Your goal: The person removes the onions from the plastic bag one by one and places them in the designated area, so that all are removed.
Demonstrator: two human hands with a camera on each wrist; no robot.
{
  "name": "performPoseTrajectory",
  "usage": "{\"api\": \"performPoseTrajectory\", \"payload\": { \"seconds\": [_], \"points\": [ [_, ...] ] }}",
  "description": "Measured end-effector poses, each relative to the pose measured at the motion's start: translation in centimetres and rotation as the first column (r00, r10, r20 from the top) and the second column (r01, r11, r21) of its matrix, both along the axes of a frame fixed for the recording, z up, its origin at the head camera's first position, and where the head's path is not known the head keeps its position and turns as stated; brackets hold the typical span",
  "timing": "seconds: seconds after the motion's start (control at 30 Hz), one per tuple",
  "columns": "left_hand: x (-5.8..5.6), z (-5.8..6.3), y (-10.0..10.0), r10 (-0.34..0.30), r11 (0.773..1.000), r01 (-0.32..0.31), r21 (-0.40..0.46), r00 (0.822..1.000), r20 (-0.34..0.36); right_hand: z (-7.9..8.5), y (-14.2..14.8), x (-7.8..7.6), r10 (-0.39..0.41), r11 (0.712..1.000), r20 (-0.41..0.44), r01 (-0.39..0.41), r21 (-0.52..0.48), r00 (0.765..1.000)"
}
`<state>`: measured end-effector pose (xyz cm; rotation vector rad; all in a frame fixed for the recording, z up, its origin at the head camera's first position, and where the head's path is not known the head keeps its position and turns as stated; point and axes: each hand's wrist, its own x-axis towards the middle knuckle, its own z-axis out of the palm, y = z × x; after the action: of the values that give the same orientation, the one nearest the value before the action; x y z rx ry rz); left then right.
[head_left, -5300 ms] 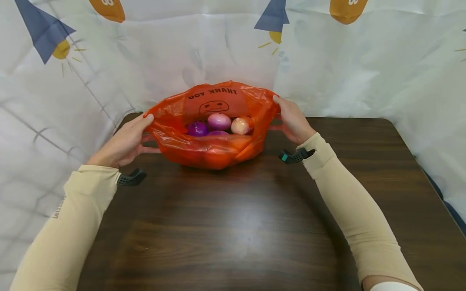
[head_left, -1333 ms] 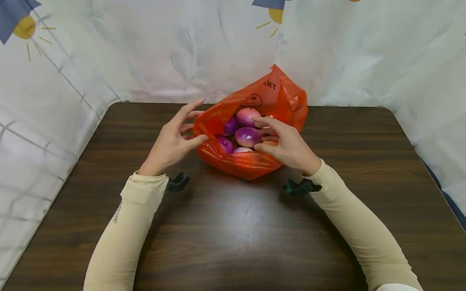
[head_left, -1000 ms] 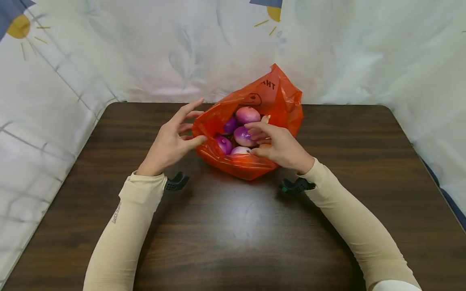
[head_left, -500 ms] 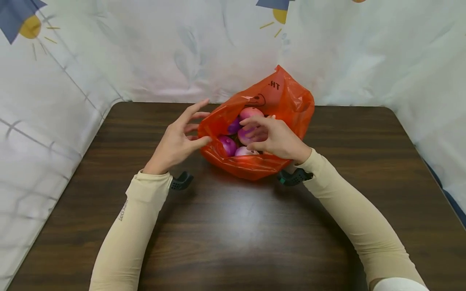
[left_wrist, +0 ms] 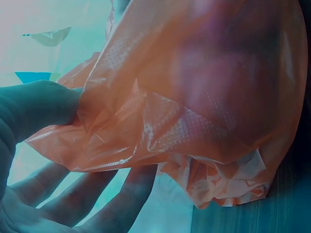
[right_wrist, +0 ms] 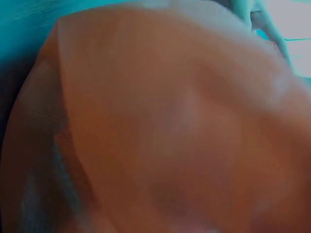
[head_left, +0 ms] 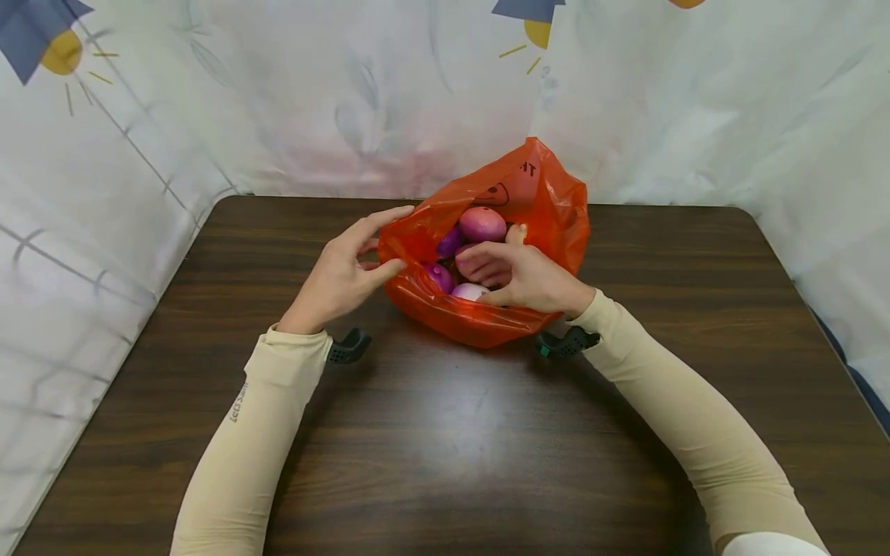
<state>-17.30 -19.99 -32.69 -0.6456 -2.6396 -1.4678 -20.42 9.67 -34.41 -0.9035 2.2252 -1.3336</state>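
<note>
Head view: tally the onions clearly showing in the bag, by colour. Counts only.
Pink onion: 1
Purple onions, one farther back and one nearer: 2
Whitish-pink onion: 1
Pale tan onion, partly covered: 1
Total: 5 clearly visible; the right hand covers part of the bag opening, so more may be hidden.

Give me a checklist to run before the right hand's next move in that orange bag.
1. Orange bag open at the mouth: ok; purple onions show inside.
2. Left hand at the bag's left edge: ok, touching it.
3. Right hand within the mouth: ok, over the onions.
4. Right hand's grip on an onion: cannot tell; the hand hides what lies beneath.
5. Bag resting on the table: ok.
6. Right wrist view clear: not ok; the bag fills most of it.
</note>
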Motion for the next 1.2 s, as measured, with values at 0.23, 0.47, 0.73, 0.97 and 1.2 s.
{"api": "performPoseTrajectory", "payload": {
  "seconds": [0.23, 0.47, 0.73, 0.97, 1.2],
  "points": [
    [0.05, 0.01, 0.08, 0.005, 1.000, -0.005, -0.005, 1.000, -0.005, -0.16, 0.06, -0.26, 0.049, 0.999, 0.028, -0.049, 0.014, 0.998],
    [0.00, 0.10, 0.06, 0.006, 1.000, -0.006, -0.005, 1.000, -0.005, -0.08, 0.11, -0.13, 0.088, 0.993, -0.001, -0.088, 0.084, 0.996],
    [0.06, 0.17, 0.01, 0.011, 1.000, -0.010, -0.026, 1.000, 0.008, -0.25, 0.08, -0.31, 0.132, 0.979, -0.052, -0.122, 0.164, 0.990],
    [0.08, 0.28, -0.09, -0.001, 0.999, 0.001, -0.035, 1.000, 0.012, -0.14, 0.00, -0.13, 0.153, 0.971, -0.089, -0.133, 0.198, 0.984],
    [0.09, 0.22, -0.24, -0.014, 1.000, 0.014, -0.019, 1.000, 0.010, -0.17, -0.06, 0.01, 0.159, 0.970, -0.110, -0.134, 0.203, 0.981]
  ]
}}
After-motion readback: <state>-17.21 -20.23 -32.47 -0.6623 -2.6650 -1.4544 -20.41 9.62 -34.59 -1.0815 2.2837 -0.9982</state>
